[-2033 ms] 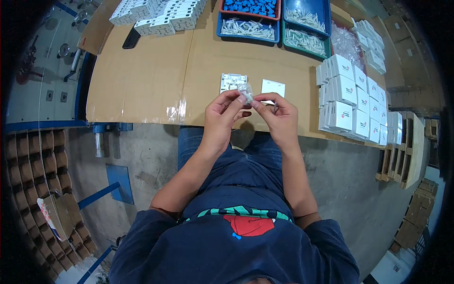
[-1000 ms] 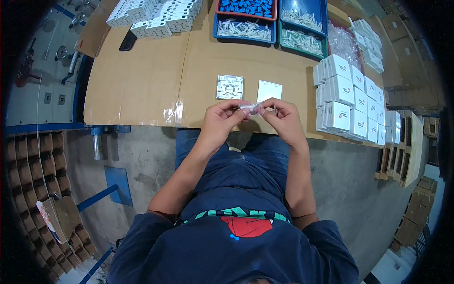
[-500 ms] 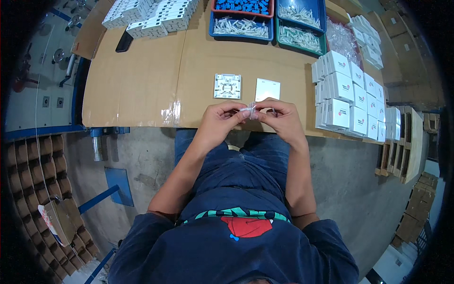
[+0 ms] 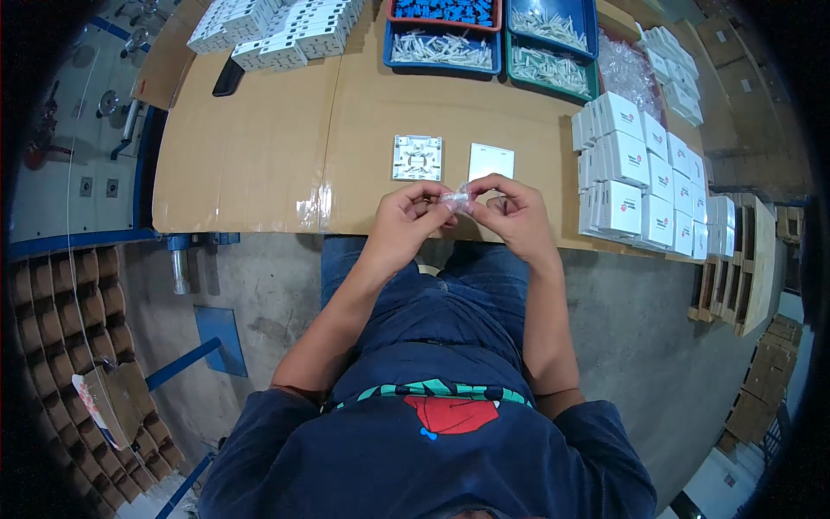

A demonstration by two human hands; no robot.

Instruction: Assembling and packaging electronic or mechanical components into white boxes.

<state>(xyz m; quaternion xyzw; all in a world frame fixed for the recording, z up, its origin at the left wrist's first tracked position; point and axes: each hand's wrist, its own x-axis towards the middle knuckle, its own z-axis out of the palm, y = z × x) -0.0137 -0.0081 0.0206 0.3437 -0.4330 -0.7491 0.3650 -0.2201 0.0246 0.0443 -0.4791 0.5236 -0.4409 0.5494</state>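
Between my fingertips is a small clear plastic bag [image 4: 456, 200] with something whitish in it, too small to name. My left hand [image 4: 408, 214] pinches its left side, thumb against the bent fingers. On the other side my right hand [image 4: 508, 216] is closed on it with thumb and forefinger. Just beyond the left hand lies an open square white plastic box base [image 4: 418, 158] with clips and channels inside. A plain white square cover [image 4: 491, 162] rests flat to its right, past my right hand, which hides its lower edge in part.
Stacked white boxes [image 4: 624, 160] stand at the table's right side. Trays of small white parts [image 4: 441, 52] and a tray of blue pieces [image 4: 445, 10] line the far edge. White units [image 4: 298, 39] are piled far left beside a black phone [image 4: 227, 78]. Cardboard [image 4: 238, 147] covers the table.
The plastic bag has spread out slightly between my fingers, and my fingertips have moved a little apart. The box base and cover lie as before.
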